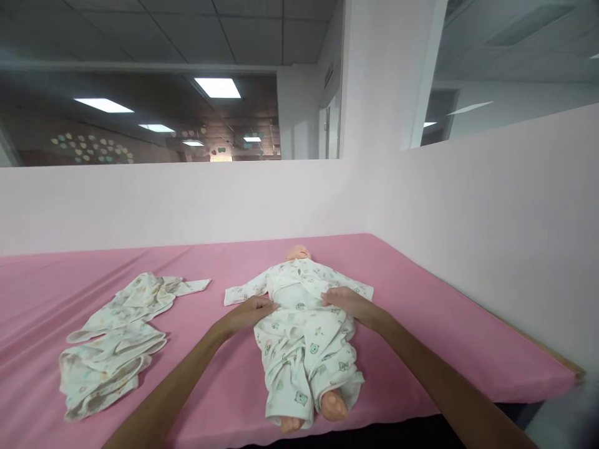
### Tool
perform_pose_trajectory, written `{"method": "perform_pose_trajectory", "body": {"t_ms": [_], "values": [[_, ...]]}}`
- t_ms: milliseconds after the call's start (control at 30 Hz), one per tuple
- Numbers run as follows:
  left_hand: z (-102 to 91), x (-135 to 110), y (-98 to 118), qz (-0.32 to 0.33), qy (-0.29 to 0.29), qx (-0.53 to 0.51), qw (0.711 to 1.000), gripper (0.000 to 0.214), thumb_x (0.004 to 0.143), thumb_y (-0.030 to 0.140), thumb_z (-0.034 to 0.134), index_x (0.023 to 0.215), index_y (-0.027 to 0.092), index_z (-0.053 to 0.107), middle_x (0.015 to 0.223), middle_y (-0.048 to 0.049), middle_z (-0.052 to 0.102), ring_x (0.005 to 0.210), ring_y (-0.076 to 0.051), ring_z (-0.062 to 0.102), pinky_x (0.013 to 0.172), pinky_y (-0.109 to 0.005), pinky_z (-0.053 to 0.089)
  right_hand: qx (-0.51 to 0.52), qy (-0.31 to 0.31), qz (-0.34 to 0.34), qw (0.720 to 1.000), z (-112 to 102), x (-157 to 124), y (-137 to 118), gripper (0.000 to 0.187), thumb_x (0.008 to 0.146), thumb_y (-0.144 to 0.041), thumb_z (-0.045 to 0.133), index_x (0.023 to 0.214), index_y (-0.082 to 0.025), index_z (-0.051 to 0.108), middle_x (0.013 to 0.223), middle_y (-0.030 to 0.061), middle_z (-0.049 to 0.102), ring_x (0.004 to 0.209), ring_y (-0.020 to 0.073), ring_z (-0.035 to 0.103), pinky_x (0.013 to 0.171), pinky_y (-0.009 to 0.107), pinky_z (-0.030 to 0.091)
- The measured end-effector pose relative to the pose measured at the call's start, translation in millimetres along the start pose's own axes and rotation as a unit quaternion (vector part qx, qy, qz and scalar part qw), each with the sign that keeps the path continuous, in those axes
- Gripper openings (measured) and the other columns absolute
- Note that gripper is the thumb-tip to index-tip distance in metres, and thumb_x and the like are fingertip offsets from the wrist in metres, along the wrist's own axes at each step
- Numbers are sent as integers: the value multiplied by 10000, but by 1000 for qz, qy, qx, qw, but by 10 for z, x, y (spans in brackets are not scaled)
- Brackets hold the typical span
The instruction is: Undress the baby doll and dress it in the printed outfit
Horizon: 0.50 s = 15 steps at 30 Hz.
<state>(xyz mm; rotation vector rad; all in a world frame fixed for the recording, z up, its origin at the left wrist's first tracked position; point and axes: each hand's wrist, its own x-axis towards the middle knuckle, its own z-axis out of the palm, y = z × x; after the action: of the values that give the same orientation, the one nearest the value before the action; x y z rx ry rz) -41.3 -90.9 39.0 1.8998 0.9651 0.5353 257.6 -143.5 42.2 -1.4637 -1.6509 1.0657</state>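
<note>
A baby doll lies on its back, its head toward the wall and its bare feet toward me. It wears a white printed baby shirt with the sleeves spread out. Matching printed baby pants cover its legs, with a plain white band at the belly. At the waist's left side, my left hand is closed, thumb and fingers pinching the pants' top edge. My right hand has its fingers curled at the opposite side of the waist, by the shirt's hem. Its fingertips are partly hidden.
The pink sheet covers the table under the doll. Crumpled printed baby clothes lie to the left. White walls with windows above border the table at the back and right. The table's front edge lies just below the doll's feet.
</note>
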Motion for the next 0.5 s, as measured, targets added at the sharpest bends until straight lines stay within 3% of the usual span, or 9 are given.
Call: {"method": "perform_pose_trajectory", "body": {"t_ms": [133, 267, 367, 500], "values": [[-69, 54, -106, -13, 26, -18, 999, 513, 756, 670, 564, 611, 191, 452, 699, 9, 487, 713, -167, 454, 679, -272, 333, -73, -47, -9, 996, -136, -10, 199, 293, 765, -475, 649, 739, -184, 626, 710, -3, 532, 646, 125, 414, 593, 251, 303], [-127, 195, -175, -6, 65, -83, 994, 449, 753, 626, 607, 692, 184, 553, 735, 0, 539, 731, -162, 466, 692, -273, 343, -92, -67, -34, 993, -215, 67, 266, 120, 746, -285, 578, 695, -185, 623, 707, -6, 548, 635, 129, 428, 587, 258, 302], [-122, 390, -244, 9, 93, -173, 980, 418, 736, 581, 656, 692, 176, 566, 691, 3, 541, 684, -142, 470, 684, -268, 357, -98, 0, -67, 993, -226, 188, 287, 150, 775, -299, 539, 724, -186, 623, 714, -9, 553, 637, 133, 439, 599, 264, 312], [-48, 658, -331, -38, 163, -288, 943, 379, 686, 496, 715, 621, 177, 521, 598, 26, 498, 573, -114, 435, 605, -263, 357, -59, 122, -109, 985, -144, 371, 349, 223, 839, -361, 479, 847, -195, 627, 821, 3, 618, 674, 145, 490, 649, 276, 360]]}}
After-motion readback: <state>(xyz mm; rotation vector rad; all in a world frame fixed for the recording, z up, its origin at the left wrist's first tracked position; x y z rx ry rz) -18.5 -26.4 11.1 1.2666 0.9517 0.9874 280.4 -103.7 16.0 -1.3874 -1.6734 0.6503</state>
